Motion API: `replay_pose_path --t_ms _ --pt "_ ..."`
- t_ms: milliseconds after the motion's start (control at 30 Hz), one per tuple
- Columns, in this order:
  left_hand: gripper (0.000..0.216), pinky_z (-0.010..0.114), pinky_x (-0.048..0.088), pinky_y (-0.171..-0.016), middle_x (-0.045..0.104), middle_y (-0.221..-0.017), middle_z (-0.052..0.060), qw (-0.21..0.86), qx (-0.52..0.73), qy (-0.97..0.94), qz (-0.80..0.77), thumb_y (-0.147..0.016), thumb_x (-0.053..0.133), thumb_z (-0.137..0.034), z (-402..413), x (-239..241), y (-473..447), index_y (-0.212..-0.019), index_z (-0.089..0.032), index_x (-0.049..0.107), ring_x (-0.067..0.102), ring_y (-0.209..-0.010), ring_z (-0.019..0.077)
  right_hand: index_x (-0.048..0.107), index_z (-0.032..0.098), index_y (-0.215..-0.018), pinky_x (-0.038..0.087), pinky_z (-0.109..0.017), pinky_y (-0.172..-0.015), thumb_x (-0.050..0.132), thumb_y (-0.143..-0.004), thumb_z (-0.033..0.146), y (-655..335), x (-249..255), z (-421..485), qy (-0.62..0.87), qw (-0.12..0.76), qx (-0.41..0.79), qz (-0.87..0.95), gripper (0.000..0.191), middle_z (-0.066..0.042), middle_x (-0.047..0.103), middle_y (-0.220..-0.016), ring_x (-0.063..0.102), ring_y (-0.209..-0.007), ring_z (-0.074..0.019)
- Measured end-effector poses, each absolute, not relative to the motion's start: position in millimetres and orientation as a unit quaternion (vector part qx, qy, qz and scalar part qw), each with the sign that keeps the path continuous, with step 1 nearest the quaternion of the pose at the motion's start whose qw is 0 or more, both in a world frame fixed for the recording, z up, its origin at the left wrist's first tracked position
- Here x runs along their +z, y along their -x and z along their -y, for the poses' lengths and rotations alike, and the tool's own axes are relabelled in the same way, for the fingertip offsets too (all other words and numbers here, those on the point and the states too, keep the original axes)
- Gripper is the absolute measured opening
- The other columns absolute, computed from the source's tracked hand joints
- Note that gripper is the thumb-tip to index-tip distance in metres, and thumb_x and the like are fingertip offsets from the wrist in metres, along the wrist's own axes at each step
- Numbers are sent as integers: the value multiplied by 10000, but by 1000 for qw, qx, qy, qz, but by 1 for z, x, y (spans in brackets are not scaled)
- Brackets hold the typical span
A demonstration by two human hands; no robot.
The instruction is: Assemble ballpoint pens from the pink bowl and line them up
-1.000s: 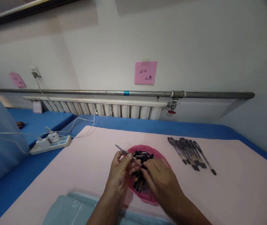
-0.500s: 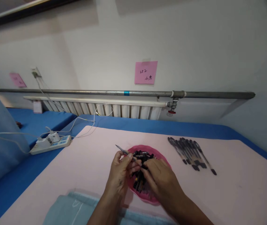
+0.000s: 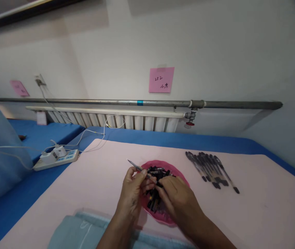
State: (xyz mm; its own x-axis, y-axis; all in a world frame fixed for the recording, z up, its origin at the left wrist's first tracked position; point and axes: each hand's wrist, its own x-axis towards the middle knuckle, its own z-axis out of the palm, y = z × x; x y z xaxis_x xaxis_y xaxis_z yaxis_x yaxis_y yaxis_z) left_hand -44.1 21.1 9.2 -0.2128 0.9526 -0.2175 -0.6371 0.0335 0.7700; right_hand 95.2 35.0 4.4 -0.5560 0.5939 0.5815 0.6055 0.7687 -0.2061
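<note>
Between my two hands is a slim pen (image 3: pixel 135 165) with a clear barrel, its pointed end tilted up to the left. My left hand (image 3: pixel 132 190) is closed round the barrel, pinching it between thumb and fingers. My right hand (image 3: pixel 178 195) is closed at the pen's lower, dark end, and its fingers hide most of that end. Just below both hands stands a pink bowl (image 3: pixel 182 174) with a wavy rim. Many black and clear pen parts (image 3: pixel 154 204) lie jumbled in it, partly covered by my hands.
A row of capped pens (image 3: pixel 209 169) lies on the pink sheet (image 3: pixel 85 180) at the right. Folded light-blue cloth (image 3: pixel 75 230) is at the near edge. To the left sits a power strip (image 3: pixel 56 162) with white cables. A radiator (image 3: pixel 137 121) lines the wall behind.
</note>
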Motion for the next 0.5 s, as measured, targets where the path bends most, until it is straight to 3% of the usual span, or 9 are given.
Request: replay_pose_path --t_ms 133,300,500 --pt "309 226 516 -565 676 -618 9 593 665 -196 -410 -677 711 -267 -21 9 44 -804 -194 440 678 -604 159 542 176 -709 364 -321 -610 328 -939 193 -94 1 -36 345 309 -25 886 314 -47 595 -656 540 -609 -183" --pt "307 215 510 -557 683 -619 15 592 662 -200 -414 -682 707 -265 -21 10 44 -824 -194 444 676 -594 154 561 166 -878 393 -329 -641 395 -921 245 -96 6 -34 344 334 -18 877 188 -77 625 -784 567 -718 -215" --pt "307 228 512 -568 680 -636 11 594 665 -204 -404 -679 709 -278 -21 9 44 -804 -195 442 678 -607 161 551 177 -707 371 -313 -593 347 -934 188 -96 4 -33 337 314 -31 887 306 -45 592 -649 536 -592 -177"
